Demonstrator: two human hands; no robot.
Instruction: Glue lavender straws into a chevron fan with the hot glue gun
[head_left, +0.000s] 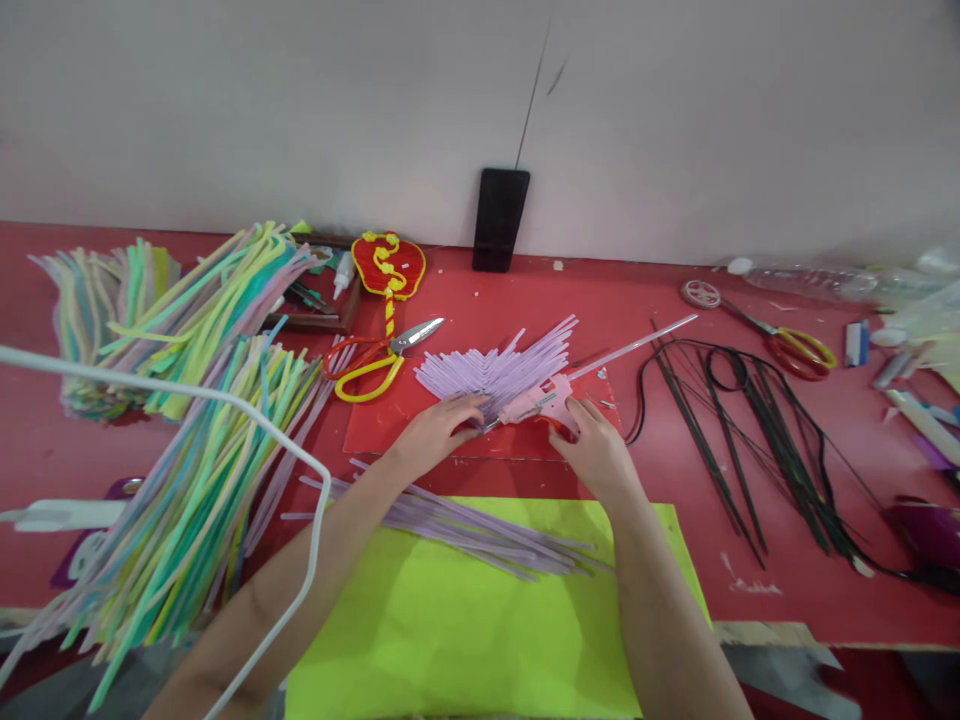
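Midway between the back and front edges of the red tabletop (450, 300), the right hand (596, 440) grasps a pink glue gun (551, 400) aimed at the base of a lilac pipe-cleaner fan (487, 370), which the left hand (446, 425) touches, grip unclear, apparently gluing, calling next for steady placement.

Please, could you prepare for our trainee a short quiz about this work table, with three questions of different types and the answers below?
1. Which hand holds the pink glue gun?
2. True or false: the black phone stands upright at the wall.
3. Choose one. What lies across the far part of the yellow-green sheet?
A) A pair of scissors
B) Loose lilac strips
C) A clear bottle

Key:
1. The right hand.
2. True.
3. B.
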